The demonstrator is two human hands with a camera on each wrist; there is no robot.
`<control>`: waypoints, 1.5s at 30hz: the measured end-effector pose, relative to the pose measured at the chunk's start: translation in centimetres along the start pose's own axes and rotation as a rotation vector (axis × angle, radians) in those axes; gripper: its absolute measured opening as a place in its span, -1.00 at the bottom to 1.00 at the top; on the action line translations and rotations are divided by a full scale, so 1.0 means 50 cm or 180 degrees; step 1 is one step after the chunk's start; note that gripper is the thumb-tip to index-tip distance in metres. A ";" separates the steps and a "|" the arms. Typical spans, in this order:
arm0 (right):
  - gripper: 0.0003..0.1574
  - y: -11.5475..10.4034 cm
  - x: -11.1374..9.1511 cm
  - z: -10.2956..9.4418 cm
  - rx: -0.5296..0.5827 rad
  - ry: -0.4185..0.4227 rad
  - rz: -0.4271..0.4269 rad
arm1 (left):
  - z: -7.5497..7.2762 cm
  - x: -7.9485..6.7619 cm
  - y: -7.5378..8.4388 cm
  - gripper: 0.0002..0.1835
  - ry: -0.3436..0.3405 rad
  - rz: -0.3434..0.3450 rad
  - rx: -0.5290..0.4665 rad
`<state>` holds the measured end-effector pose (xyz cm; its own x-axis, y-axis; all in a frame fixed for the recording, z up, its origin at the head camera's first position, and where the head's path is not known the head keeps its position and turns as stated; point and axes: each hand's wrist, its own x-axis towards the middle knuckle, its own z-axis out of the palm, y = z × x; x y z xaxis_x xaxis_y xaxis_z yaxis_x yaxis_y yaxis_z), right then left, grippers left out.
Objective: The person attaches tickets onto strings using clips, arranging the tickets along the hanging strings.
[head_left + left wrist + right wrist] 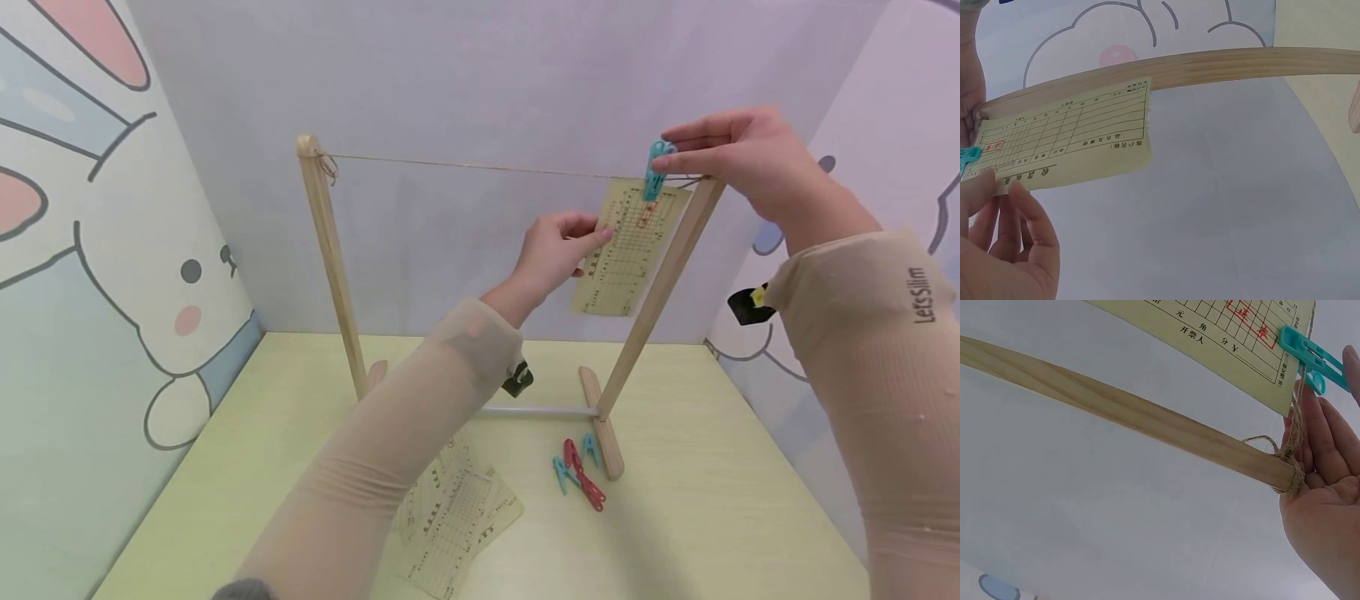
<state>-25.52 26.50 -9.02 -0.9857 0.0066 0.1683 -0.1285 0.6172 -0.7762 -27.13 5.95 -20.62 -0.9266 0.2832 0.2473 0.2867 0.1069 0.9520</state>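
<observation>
A yellow printed receipt slip (626, 250) hangs at the right end of a string (465, 166). My left hand (558, 250) pinches the slip's left edge between thumb and fingers, below the string. At the slip's top, a teal clothespin (655, 171) sits over the paper and the string. My right hand (750, 158) holds this clothespin by its upper ends, close to the top of the right post. In the right wrist view, the jaws of the clothespin (1300, 347) overlap the slip's edge beside a red stamp.
Two wooden posts (330, 267) carry the string, joined low down by a pale rod (540, 411). On the table (720, 467) lie several more receipt slips (457, 517) and, near the right foot, red (583, 475) and teal clothespins (591, 450).
</observation>
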 end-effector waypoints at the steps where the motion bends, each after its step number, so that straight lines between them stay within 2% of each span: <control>1: -0.28 0.001 -0.001 0.000 0.0075 0.0005 -0.0040 | 0.000 0.000 0.000 -0.71 -0.0001 0.0006 0.0006; 11: -0.37 0.009 -0.016 -0.011 0.0550 0.0213 -0.0341 | -0.012 -0.001 -0.005 -0.70 0.0025 0.0047 0.0140; 18: -0.33 0.010 -0.019 -0.022 0.1066 0.0320 -0.0322 | -0.029 -0.001 -0.008 -0.73 0.0122 0.0080 0.0122; 23: -0.33 0.013 -0.029 -0.020 0.1231 0.0429 -0.0366 | -0.042 -0.005 -0.013 -0.73 0.0183 0.0116 0.0064; 30: -0.43 0.024 -0.054 0.007 0.2117 0.0673 -0.0634 | -0.064 -0.027 -0.017 -0.73 0.0265 0.0180 -0.0028; 33: -0.50 0.027 -0.069 0.020 0.2382 0.0788 -0.0749 | -0.079 -0.040 -0.019 -0.73 0.0306 0.0252 -0.0019; 39: -0.55 0.033 -0.108 0.047 0.2426 0.0888 -0.1014 | -0.118 -0.070 -0.031 -0.72 0.0341 0.0253 -0.0049; 45: -0.60 0.041 -0.143 0.084 0.2495 0.0830 -0.1236 | -0.146 -0.094 -0.047 -0.71 0.0385 0.0275 -0.0075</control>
<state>-19.18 24.42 -14.36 -0.8140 0.1463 0.5621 -0.5773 -0.0975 -0.8107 -25.21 -2.62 -22.72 -0.9217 0.1732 0.3469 0.3621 0.0644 0.9299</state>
